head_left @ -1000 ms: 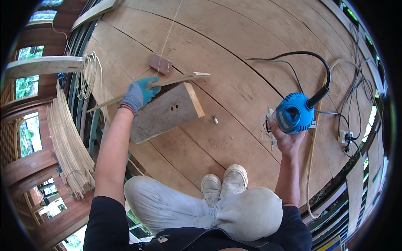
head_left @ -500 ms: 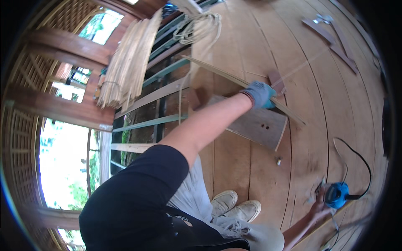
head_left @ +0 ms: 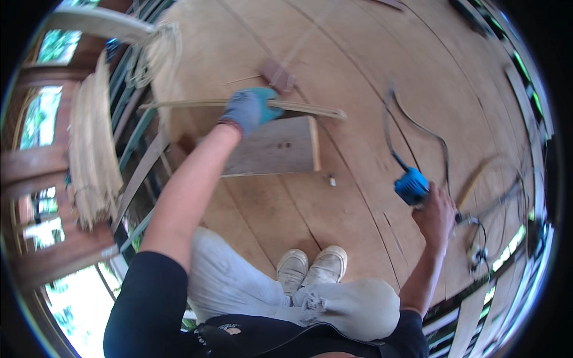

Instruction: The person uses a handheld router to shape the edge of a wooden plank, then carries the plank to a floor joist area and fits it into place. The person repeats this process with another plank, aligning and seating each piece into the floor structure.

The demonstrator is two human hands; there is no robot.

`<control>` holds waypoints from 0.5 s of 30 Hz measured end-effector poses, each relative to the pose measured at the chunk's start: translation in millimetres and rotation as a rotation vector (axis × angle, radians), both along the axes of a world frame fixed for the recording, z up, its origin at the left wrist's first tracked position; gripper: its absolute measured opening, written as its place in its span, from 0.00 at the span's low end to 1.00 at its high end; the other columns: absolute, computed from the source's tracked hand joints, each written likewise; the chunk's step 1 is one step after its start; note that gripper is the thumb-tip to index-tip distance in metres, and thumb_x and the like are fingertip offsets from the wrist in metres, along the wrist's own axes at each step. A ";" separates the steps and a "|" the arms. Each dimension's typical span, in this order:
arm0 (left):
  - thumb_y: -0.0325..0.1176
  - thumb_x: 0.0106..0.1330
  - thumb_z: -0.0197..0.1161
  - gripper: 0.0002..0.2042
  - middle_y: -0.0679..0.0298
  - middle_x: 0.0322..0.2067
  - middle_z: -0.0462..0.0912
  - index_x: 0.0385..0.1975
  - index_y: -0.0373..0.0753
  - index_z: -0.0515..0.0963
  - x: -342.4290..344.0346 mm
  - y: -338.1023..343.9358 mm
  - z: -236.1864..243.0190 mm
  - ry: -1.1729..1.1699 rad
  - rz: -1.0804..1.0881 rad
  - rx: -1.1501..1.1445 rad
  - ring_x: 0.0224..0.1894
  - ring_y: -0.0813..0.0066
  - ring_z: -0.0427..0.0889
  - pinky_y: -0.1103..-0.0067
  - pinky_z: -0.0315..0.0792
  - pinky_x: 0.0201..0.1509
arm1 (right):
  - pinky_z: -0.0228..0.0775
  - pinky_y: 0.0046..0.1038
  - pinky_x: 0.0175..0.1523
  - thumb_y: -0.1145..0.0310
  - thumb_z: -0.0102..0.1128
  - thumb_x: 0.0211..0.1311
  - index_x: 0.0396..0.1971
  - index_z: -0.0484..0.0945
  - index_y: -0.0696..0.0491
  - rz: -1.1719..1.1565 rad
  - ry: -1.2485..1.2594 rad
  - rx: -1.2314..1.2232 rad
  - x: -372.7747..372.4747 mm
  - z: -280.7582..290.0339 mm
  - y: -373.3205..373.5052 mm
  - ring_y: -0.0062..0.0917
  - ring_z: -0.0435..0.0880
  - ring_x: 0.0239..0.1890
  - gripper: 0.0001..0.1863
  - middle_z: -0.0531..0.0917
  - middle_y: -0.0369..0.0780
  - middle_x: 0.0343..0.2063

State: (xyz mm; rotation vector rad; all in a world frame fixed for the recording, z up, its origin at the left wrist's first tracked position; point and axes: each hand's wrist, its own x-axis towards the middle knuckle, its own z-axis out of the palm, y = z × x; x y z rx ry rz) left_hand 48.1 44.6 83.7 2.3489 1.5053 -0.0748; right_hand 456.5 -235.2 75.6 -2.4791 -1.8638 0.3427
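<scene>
Pale wood shows in the strip [head_left: 310, 108], whose long axis runs left to right, the right end slightly nearer the person. Gloved, the left hand [head_left: 248, 110] grips it around the middle, beside the far edge of a grey block [head_left: 253, 156] with 2 holes [head_left: 283, 145]. Well to the right, the blue tool [head_left: 412, 186] points its cord [head_left: 389, 134] end away and leftward; the bare right hand [head_left: 436, 216] curls around its near, right end.
</scene>
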 end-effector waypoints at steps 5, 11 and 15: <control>0.47 0.58 0.72 0.22 0.53 0.47 0.85 0.48 0.42 0.84 7.0 -0.6 3.7 0.122 -0.002 0.025 0.49 0.52 0.84 0.65 0.78 0.54 | 0.72 0.41 0.49 0.72 0.72 0.36 0.45 0.77 0.50 0.049 -0.017 -0.101 10.5 -17.7 -6.0 0.40 0.83 0.43 0.28 0.81 0.43 0.35; 0.42 0.59 0.72 0.19 0.54 0.48 0.85 0.50 0.44 0.83 3.2 -12.2 1.2 0.139 -0.010 0.002 0.49 0.53 0.84 0.66 0.77 0.55 | 0.75 0.40 0.49 0.70 0.73 0.36 0.44 0.77 0.49 0.068 -0.010 -0.292 16.7 -34.2 2.5 0.40 0.83 0.45 0.27 0.83 0.43 0.37; 0.37 0.60 0.71 0.17 0.54 0.48 0.85 0.49 0.43 0.84 -4.8 -24.0 -5.3 0.051 -0.088 0.106 0.49 0.53 0.84 0.67 0.78 0.55 | 0.75 0.40 0.49 0.70 0.74 0.35 0.43 0.77 0.48 0.061 -0.004 -0.293 17.6 -39.9 2.9 0.40 0.84 0.45 0.27 0.83 0.42 0.37</control>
